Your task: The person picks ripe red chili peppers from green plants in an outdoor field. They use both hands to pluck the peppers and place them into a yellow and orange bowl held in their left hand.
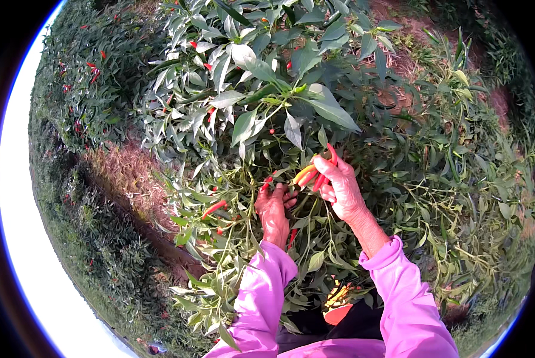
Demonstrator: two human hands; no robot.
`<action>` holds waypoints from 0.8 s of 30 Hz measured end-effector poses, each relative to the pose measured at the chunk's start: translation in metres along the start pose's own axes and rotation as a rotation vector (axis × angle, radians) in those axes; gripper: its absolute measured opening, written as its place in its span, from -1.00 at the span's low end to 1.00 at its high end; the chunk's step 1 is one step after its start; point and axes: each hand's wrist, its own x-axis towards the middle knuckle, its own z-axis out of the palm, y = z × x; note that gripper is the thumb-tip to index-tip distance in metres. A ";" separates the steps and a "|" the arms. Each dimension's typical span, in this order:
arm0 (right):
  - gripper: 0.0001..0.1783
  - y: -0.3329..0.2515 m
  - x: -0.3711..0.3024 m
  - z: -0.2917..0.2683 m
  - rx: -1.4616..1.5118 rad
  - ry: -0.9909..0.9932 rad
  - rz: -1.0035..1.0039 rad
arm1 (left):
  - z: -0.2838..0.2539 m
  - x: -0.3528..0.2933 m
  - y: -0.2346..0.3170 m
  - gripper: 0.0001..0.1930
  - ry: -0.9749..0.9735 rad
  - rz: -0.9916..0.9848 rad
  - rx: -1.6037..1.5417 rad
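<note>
Nearest me, well below the bunch of slender, glossy red and orange-yellow chilli peppers [305, 173], sits a flat-looking orange-red thing [338, 315] with a yellow-and-red mottled patch, too small to make out. My loose pink cloth sleeves [407, 292] come up on either side of it.

A thin red pepper [293, 237] hangs among the leaves below the bunch. My bare left hand [274, 216] is just left of the bunch, fingers half curled; a small bright red pepper [268, 181] shows at its fingertips, but I cannot tell whether I am pinching it. My bare right hand [342, 188] is closed round the bunch itself, thumb on top. I judge it best to keep that hold snug but gentle, so nothing slips or bruises, and to steady the brittle stems with the left fingers rather than tug at the branch.

Further left of the bunch, a plump red pepper [214, 209] lies among pale leaves. Beyond the bunch stands a bushy plant with broad grey-green leaves [327, 107]; far off to its left, dry straw-strewn ground [127, 179] and a dark green row dotted red [94, 65].
</note>
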 end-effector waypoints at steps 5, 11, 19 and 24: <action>-0.63 0.011 0.002 -0.012 -0.009 -0.046 0.041 | 0.000 0.010 0.002 -0.68 -0.081 0.062 0.051; -0.63 0.022 0.037 -0.018 -0.488 -0.083 -0.166 | 0.009 0.024 -0.003 -0.77 -0.061 0.248 0.301; -0.75 0.017 0.052 0.014 -1.015 -0.049 -0.237 | 0.008 0.044 -0.001 -0.77 -0.044 0.744 0.932; -0.71 0.040 0.060 -0.003 -0.432 0.045 -0.331 | 0.024 0.036 0.012 -0.76 -0.004 0.579 1.092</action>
